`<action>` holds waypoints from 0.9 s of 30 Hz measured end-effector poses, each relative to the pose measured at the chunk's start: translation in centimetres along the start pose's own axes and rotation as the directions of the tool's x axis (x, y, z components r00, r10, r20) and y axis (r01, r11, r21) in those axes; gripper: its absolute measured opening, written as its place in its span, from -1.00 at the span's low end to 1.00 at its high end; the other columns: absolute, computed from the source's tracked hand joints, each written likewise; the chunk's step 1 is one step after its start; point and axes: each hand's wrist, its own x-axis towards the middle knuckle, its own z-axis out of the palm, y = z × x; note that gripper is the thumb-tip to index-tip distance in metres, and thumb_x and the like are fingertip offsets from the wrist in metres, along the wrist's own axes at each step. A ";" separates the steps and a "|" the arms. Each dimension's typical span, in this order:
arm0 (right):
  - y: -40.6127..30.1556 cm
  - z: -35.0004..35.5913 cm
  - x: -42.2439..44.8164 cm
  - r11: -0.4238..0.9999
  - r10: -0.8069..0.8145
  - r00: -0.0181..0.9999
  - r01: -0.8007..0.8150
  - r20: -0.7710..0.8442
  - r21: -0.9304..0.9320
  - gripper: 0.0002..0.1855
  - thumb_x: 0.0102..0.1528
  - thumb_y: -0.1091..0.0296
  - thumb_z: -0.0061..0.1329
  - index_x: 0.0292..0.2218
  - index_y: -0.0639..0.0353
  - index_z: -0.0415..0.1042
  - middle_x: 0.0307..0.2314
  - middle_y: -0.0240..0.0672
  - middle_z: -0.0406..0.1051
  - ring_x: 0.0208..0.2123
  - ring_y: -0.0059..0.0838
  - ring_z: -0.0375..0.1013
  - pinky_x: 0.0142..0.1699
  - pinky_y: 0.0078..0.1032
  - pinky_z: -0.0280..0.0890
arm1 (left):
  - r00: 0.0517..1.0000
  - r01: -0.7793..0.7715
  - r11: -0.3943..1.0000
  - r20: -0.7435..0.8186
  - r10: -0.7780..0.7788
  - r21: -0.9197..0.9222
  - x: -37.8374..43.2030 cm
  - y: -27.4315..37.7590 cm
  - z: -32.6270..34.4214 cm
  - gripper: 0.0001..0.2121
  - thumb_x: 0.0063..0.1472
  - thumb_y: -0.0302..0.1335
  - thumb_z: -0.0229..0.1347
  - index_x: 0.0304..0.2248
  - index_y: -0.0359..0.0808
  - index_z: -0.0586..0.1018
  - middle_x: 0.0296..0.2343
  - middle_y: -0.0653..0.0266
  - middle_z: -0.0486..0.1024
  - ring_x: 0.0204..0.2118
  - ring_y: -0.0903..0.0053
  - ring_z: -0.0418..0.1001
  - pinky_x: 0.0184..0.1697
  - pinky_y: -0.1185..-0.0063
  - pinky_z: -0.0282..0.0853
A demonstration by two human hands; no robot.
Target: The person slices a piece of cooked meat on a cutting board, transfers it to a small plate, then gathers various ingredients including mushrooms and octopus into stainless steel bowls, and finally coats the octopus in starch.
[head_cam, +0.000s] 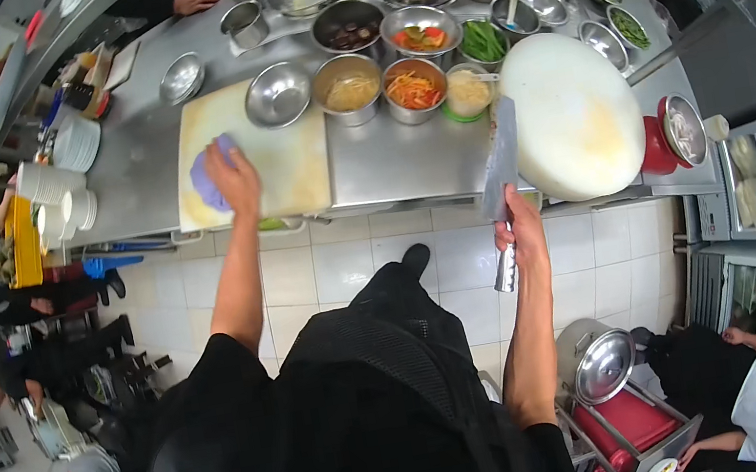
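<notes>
My left hand (236, 180) presses a purple cloth (209, 182) onto the left part of a pale, yellow-stained cutting board (285, 162). In my right hand (522, 231) is a cleaver (500, 153), held by its metal handle with the broad blade pointing away from me. That blade is beside the left edge of a thick round chopping block (574, 116), partly overlapping it in view; whether they touch I cannot tell. An empty steel bowl (278, 95) rests at the board's back right corner.
Behind the board stand steel bowls of shredded carrot (413, 91), pale shreds (348, 92) and green vegetables (483, 41). White bowls (55, 185) are stacked at the left. A red container (657, 146) is right of the block. A co-worker's hand (197, 1) rests at the far edge; other people work behind me.
</notes>
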 end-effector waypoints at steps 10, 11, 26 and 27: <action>5.1 -10.2 -15.9 0.994 -0.102 0.988 0.097 -0.113 -0.047 -0.71 0.11 0.13 0.06 -0.33 0.16 0.35 -0.66 -0.50 0.26 -0.78 -0.76 0.20 -0.74 -0.71 0.12 | 0.940 -0.270 0.895 0.298 0.165 0.355 -4.8 -9.1 1.1 -0.68 0.13 -0.33 0.07 -0.19 -0.38 0.53 -0.29 -0.03 0.50 -0.25 0.07 0.44 -0.17 0.21 0.31; 6.0 -10.9 -19.0 0.993 -0.114 0.980 0.116 -0.165 0.004 -0.70 0.10 0.18 0.07 -0.24 0.20 0.38 -0.65 -0.48 0.31 -0.77 -0.74 0.23 -0.73 -0.70 0.14 | 0.910 -0.257 0.898 0.401 0.102 0.356 -6.1 -5.9 0.3 -0.67 0.14 -0.35 0.06 -0.16 -0.40 0.50 -0.30 -0.06 0.49 -0.26 0.05 0.44 -0.18 0.23 0.30; 35.0 -9.5 -52.5 0.907 0.170 0.516 0.251 -0.839 0.339 -0.76 0.15 0.32 -0.07 -0.19 0.28 0.33 -0.71 -0.24 0.35 -0.80 -0.60 0.25 -0.73 -0.56 0.18 | -0.606 0.406 0.088 -0.195 0.771 -0.910 -53.0 32.8 -27.0 -0.72 0.08 -0.33 0.18 -0.23 -0.29 0.55 -0.35 0.10 0.41 -0.30 0.23 0.43 -0.26 0.42 0.39; 35.4 -8.6 -53.9 0.902 0.195 0.487 0.251 -0.851 0.350 -0.75 0.16 0.31 -0.08 -0.19 0.28 0.32 -0.71 -0.23 0.35 -0.80 -0.60 0.25 -0.73 -0.56 0.18 | -0.627 0.405 -0.039 -0.308 0.715 -0.913 -55.8 32.9 -28.6 -0.73 0.09 -0.31 0.17 -0.25 -0.27 0.56 -0.33 0.08 0.40 -0.30 0.19 0.43 -0.25 0.38 0.39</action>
